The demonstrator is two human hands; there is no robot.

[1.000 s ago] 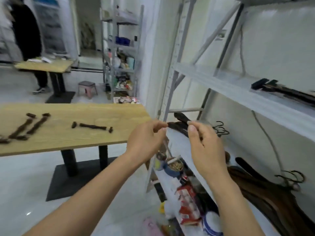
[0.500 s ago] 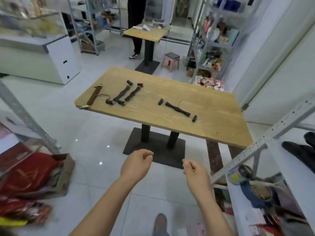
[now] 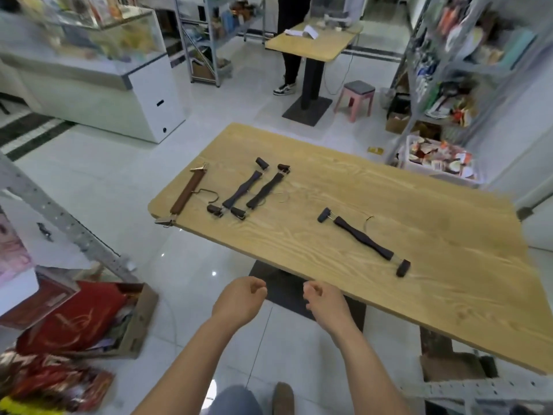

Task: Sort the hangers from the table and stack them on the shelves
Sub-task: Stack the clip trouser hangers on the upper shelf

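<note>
My left hand [image 3: 239,301] and right hand [image 3: 324,304] hang empty just short of the surface [image 3: 434,310], fingers [image 3: 258,290] loosely curled round nothing (a second ago they pinched a hanger at the shelf), so I judge that one stacked and myself back for more. Four hangers wait on the surface: the single dark hanger [image 3: 363,241] nearest, farther left the dark pair [image 3: 241,191], then the brown clip hanger [image 3: 187,194] at the corner.

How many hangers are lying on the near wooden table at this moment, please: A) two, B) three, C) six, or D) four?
D: four lie on the table: a light brown hanger at its left edge, one dark hanger and a second dark hanger side by side next to it, and a lone dark hanger farther right.
</note>
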